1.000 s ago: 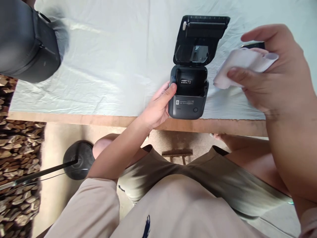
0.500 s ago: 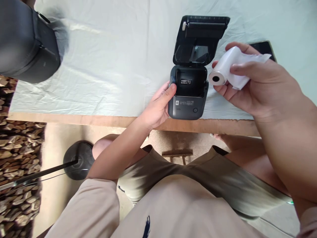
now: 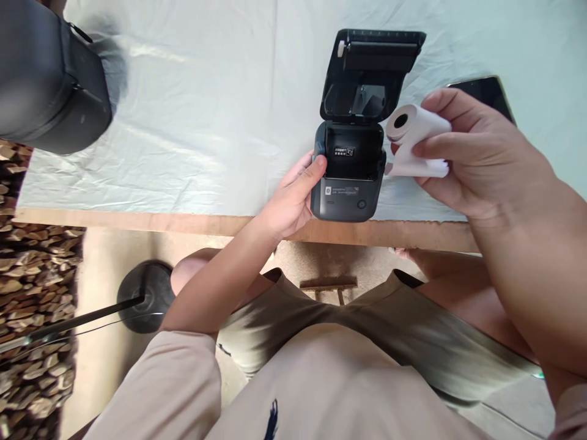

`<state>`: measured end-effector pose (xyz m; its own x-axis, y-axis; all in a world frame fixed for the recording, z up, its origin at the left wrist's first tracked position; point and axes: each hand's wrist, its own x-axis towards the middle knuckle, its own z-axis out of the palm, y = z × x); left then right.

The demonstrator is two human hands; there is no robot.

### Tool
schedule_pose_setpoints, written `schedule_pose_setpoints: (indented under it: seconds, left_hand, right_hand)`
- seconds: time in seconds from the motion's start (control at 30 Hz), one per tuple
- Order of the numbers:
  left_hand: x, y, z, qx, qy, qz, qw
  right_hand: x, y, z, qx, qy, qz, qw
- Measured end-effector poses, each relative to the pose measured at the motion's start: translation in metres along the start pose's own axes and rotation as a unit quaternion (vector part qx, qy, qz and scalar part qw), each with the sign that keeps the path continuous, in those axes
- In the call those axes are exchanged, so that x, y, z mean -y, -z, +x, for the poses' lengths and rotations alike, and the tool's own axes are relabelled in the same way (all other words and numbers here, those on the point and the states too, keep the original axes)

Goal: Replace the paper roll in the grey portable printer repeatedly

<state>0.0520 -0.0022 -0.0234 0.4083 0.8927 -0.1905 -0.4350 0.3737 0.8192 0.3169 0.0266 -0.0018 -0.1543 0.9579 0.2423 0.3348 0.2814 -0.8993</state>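
A small dark printer (image 3: 346,201) has its lid raised, and its paper compartment shows a label inside and no roll. My left hand (image 3: 296,198) grips its left side, the thumb on the compartment's edge. Just right of the printer, my right hand (image 3: 477,153) pinches a white paper roll (image 3: 424,127). The roll's dark core hole faces left, and a loose strip of paper hangs below it, its end close to the printer's right side. The roll is outside the compartment.
Behind my right hand a dark phone (image 3: 490,95) lies on the cloth-covered table (image 3: 206,122). A black zipped case (image 3: 55,79) stands at the upper left. Below the table's wooden edge are a round black stand base (image 3: 147,293) and stacked firewood (image 3: 36,305).
My right hand has turned the paper roll, so it lies more level with the loose paper beneath it instead of to its right. More of the phone shows. My left hand and the printer have stayed put.
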Motion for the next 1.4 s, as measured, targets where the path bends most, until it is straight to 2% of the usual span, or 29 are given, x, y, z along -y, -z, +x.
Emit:
schedule_pose_setpoints:
  seconds: [0.1,0.13,0.2,0.4,0.53,0.83,0.93,1.1,1.17,1.27,1.33,1.4]
  left_hand:
    - [0.0,0.0,0.0,-0.001,0.003,-0.001,1.0]
    - [0.0,0.0,0.0,0.0,0.001,-0.002,1.0]
    - [0.0,0.0,0.0,0.001,-0.004,-0.002,1.0]
    - [-0.001,0.0,-0.001,-0.002,0.009,0.012,1.0]
    - [0.0,0.0,-0.001,-0.001,0.004,0.018,1.0]
    - [-0.001,-0.002,-0.002,0.007,0.008,0.013,1.0]
    - [-0.001,-0.002,-0.002,0.003,0.011,0.015,1.0]
    - [0.0,0.0,-0.001,-0.001,0.004,0.016,1.0]
    - [0.0,-0.001,-0.001,-0.003,0.009,0.02,1.0]
    - [0.0,-0.002,-0.002,-0.008,0.011,0.015,1.0]
    - [0.0,-0.003,-0.002,-0.01,0.006,0.013,1.0]
    - [0.0,-0.003,-0.003,-0.013,0.001,0.012,1.0]
  right_hand:
    - [0.002,0.002,0.004,0.053,-0.126,0.139,0.981]
    - [0.001,0.003,0.006,0.045,-0.148,0.165,0.974]
    - [0.0,0.005,0.012,0.039,-0.168,0.187,0.967]
    - [0.001,0.011,0.014,0.106,-0.25,0.177,0.946]
    - [0.006,0.007,0.009,0.08,-0.281,0.214,0.932]
    - [0.012,-0.004,-0.004,0.052,-0.212,0.266,0.939]
    - [0.005,-0.002,-0.003,0.066,-0.189,0.272,0.941]
    - [-0.014,0.002,0.003,0.06,-0.189,0.268,0.943]
    - [-0.011,-0.002,0.002,0.035,-0.159,0.242,0.956]
    - [0.011,-0.012,-0.003,-0.022,-0.098,0.164,0.981]
    - [0.03,-0.019,-0.009,-0.064,-0.013,0.067,0.996]
    - [0.047,-0.024,-0.013,-0.076,0.058,-0.037,0.995]
